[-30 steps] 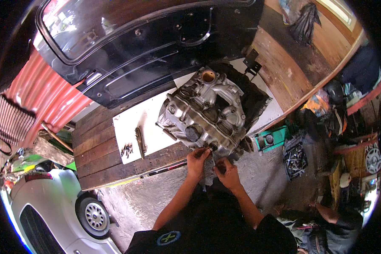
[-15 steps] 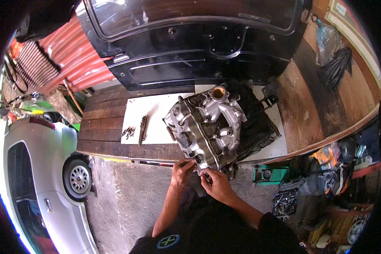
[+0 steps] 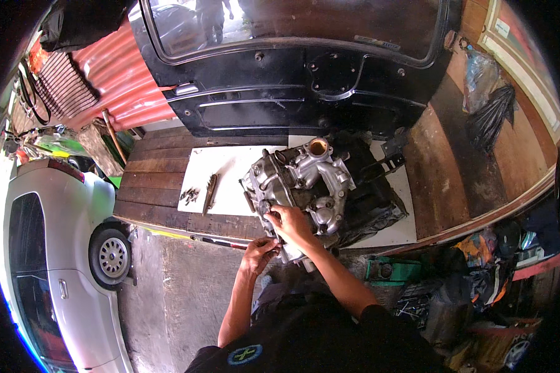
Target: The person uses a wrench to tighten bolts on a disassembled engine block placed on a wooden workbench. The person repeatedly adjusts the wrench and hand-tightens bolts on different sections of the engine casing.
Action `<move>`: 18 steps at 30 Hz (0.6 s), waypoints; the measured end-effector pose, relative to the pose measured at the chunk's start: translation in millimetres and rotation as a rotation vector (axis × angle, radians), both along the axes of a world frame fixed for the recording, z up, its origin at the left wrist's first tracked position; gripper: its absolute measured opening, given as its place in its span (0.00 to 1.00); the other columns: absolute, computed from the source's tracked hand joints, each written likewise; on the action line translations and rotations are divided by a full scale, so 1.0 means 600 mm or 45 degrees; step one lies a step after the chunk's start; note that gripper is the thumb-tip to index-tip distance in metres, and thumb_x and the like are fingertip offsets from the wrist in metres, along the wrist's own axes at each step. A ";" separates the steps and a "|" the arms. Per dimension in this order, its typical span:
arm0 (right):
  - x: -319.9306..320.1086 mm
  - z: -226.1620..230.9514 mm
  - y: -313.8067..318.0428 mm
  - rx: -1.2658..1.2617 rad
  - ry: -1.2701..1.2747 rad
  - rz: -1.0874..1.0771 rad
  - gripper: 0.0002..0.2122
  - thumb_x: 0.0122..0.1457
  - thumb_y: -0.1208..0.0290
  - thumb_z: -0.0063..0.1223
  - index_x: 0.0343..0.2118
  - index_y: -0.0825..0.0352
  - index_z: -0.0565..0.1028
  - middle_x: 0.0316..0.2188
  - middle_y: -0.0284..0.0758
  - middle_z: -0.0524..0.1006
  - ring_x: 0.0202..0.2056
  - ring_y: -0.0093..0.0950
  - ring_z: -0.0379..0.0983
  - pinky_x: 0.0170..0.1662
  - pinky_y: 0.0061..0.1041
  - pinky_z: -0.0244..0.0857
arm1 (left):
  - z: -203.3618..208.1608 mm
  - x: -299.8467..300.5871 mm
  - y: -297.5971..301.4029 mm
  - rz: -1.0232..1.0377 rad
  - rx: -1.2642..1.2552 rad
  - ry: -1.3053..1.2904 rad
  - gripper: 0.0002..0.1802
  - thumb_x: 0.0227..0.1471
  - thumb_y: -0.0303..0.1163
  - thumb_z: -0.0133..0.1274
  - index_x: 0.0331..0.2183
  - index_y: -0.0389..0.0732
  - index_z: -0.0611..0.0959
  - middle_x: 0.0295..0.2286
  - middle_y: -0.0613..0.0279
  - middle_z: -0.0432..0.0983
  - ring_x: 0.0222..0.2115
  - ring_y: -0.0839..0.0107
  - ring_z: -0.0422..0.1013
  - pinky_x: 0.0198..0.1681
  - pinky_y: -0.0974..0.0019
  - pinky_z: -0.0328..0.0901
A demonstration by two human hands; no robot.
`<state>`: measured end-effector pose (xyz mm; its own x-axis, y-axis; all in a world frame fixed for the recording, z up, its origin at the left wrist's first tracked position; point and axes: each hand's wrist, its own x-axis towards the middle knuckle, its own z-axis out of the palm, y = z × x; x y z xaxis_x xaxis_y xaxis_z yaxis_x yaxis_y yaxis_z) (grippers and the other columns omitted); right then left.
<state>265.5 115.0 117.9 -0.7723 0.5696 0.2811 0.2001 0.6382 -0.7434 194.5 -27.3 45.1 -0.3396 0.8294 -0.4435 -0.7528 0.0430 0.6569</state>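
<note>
A silver engine assembly [image 3: 272,172], with a ribbed cover and a curved manifold [image 3: 341,180], sits at the front edge of the wooden bench. My right hand [image 3: 290,225] lies over the near part of its cover, fingers curled and the tips close to a dark round cap [image 3: 264,206]. What those fingers grip, if anything, is hidden. At the near left corner of the engine, beyond the bench edge, my left hand [image 3: 258,255] pinches with thumb and fingertips. Whatever is in that pinch is too small to make out.
On a white board [image 3: 227,165] left of the engine lie a long rusty metal part [image 3: 211,191] and several small bolts [image 3: 189,196]. Black plastic sheeting [image 3: 370,217] spreads under the engine's right side. A black vehicle door panel [image 3: 249,105] stands behind; a silver car [image 3: 74,236] is at left.
My right hand has moved up and left from the engine's near edge onto its cover. My left hand has shifted slightly left and down. The view has moved a little.
</note>
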 end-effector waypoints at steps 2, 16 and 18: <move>-0.021 -0.015 0.001 0.075 0.030 0.002 0.11 0.54 0.65 0.57 0.30 0.69 0.77 0.20 0.47 0.76 0.24 0.45 0.74 0.29 0.40 0.67 | -0.004 -0.002 0.001 -0.017 0.050 -0.026 0.10 0.50 0.27 0.59 0.34 0.30 0.80 0.29 0.57 0.78 0.28 0.72 0.72 0.33 0.71 0.68; -0.039 -0.022 -0.038 0.125 -0.093 -0.042 0.11 0.55 0.65 0.54 0.31 0.70 0.77 0.23 0.46 0.77 0.26 0.44 0.75 0.31 0.39 0.68 | -0.029 0.019 -0.020 0.107 0.163 -0.213 0.09 0.51 0.23 0.55 0.35 0.29 0.78 0.30 0.55 0.77 0.30 0.67 0.74 0.36 0.68 0.71; -0.040 -0.015 -0.038 0.081 -0.069 -0.042 0.12 0.55 0.64 0.54 0.33 0.70 0.77 0.23 0.47 0.77 0.25 0.43 0.75 0.31 0.39 0.68 | -0.029 0.019 -0.022 0.114 0.165 -0.199 0.08 0.51 0.23 0.55 0.35 0.29 0.79 0.29 0.55 0.77 0.30 0.67 0.75 0.36 0.67 0.71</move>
<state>241.5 92.3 109.1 -0.7685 0.5773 0.2759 0.2608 0.6763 -0.6889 206.1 -40.7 27.9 -0.3499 0.8525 -0.3882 -0.8429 -0.1058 0.5275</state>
